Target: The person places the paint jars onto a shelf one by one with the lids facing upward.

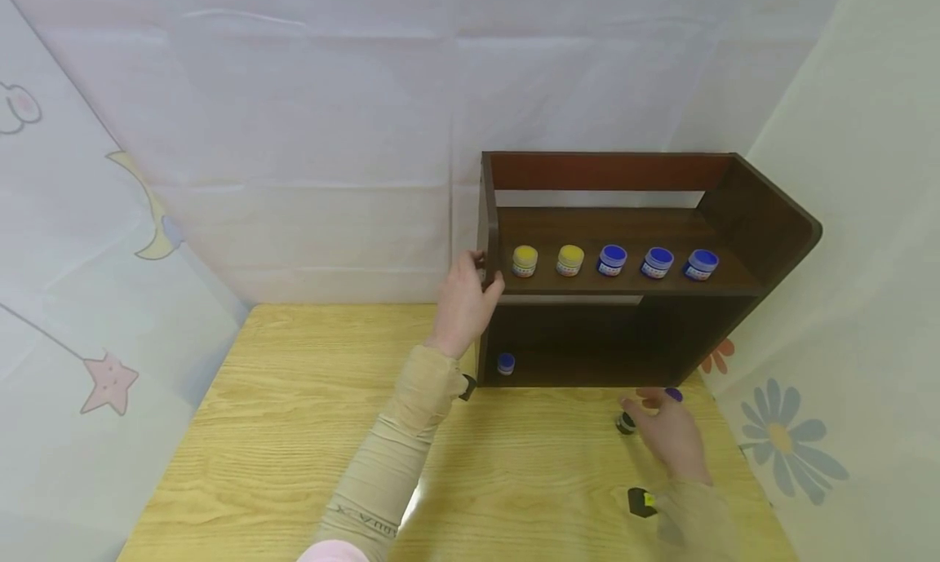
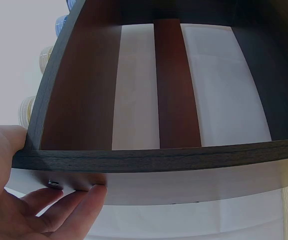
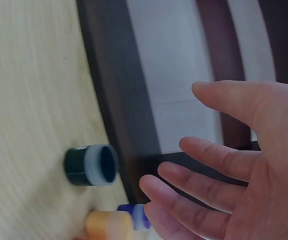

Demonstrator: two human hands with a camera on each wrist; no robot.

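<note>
1. Tabletop [image 1: 316,366], wood-grained, has its open room around nine o'clock, twelve being straight ahead of the person. Its right edge runs near the right hand, so space looks tight at three.
2. Dark brown two-tier shelf [image 1: 595,227] stands at one o'clock. A tug or tilt could, I'd judge, send jars over its lipless front edge.
3. Left hand [image 1: 466,297] pinches the shelf's nine o'clock side panel, thumb at the front edge, fingers outside.
4. Right hand [image 1: 671,440] is empty, fingers loosely spread, at the shelf's five o'clock; a careless sweep might topple the jars beside it.
5. Two yellow-lidded jars [image 1: 525,261] and three blue-lidded jars [image 1: 613,260] line the upper front; another blue-lidded jar [image 1: 505,365] sits below, toward seven.
6. Dark green jar [image 1: 626,423] stands at the right hand's ten o'clock; orange jar [image 3: 106,226] and purple jar [image 3: 139,217] are close by, contact unclear.
</note>
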